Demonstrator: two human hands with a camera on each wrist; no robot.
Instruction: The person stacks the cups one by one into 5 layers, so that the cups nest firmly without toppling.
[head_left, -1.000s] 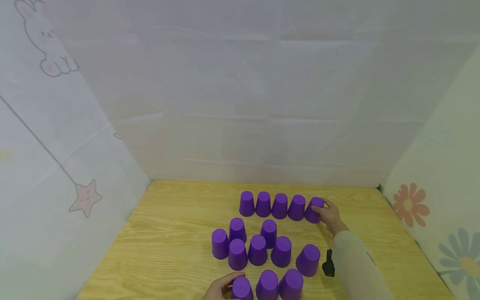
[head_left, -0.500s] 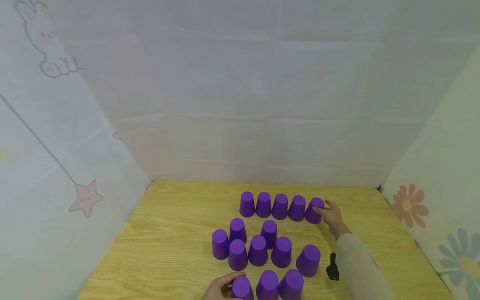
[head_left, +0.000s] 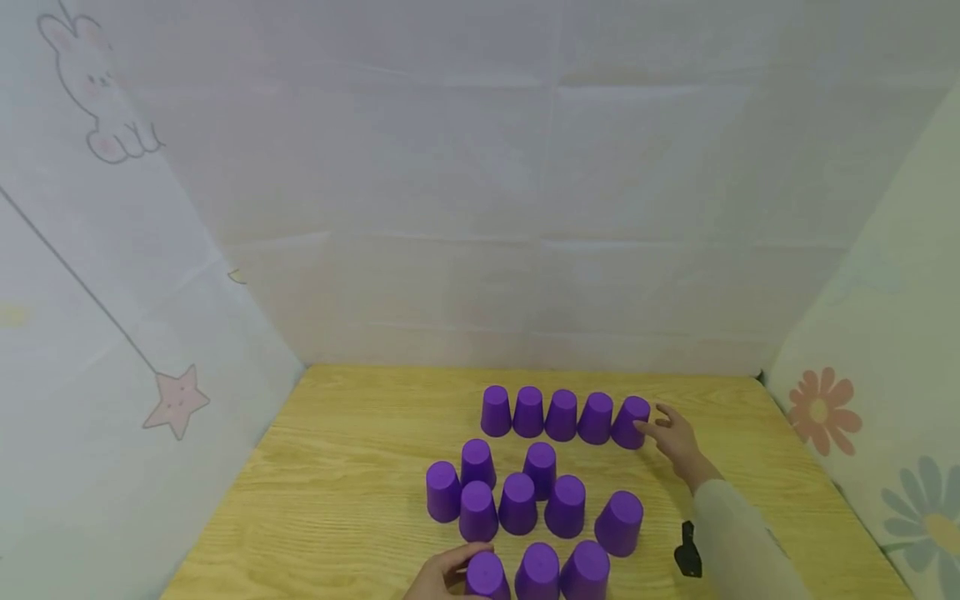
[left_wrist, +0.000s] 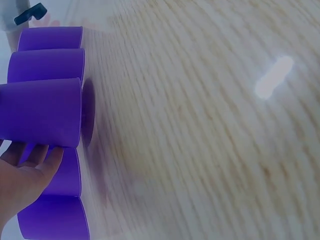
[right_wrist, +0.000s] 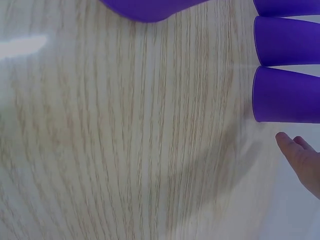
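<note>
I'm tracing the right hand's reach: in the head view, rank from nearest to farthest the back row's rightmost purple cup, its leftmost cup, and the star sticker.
1. Back row's rightmost purple plastic cup, beside the right hand.
2. Back row's leftmost purple plastic cup, row's far end.
3. Pink star sticker, left wall.

The bottom edge cuts off the left hand (head_left: pixel 442 575) and nearest cup (head_left: pixel 486 579).

Two upturned purple cups: far-row end cup (head_left: pixel 630 422) upright, near-row left cup (head_left: pixel 486 576) at table's front edge.

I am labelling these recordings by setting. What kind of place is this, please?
Probably an indoor tabletop booth: a wooden table enclosed by sheets printed with a rabbit and flowers, with purple cups set out.
</note>
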